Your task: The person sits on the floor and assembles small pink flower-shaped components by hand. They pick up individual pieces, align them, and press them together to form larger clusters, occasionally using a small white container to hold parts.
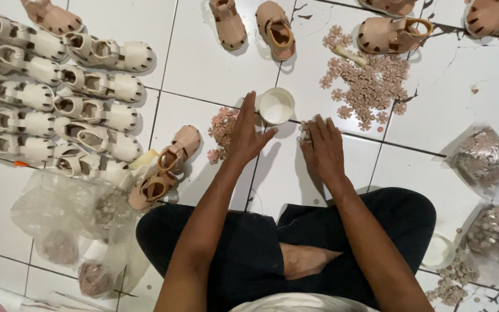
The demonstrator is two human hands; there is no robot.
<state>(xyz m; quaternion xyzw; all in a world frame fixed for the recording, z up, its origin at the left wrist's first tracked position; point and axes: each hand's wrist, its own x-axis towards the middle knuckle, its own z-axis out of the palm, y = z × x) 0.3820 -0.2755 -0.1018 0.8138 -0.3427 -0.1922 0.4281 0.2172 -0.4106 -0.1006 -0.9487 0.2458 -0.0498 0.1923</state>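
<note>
Left hand [248,134] — fingers spread, holding nothing — rests on the tiled floor [203,63] beside a small white cup [276,106]. Right hand [323,149], fingers together, presses down on a few flower-shaped pieces [304,133] just below the cup — pink sandals [171,159] lie left.

A home shoe workshop: rows of small sandals [59,92] on a tiled floor [203,63].

Bare forearms, black trousers [244,254], and a white top [304,303] at the waist
</note>
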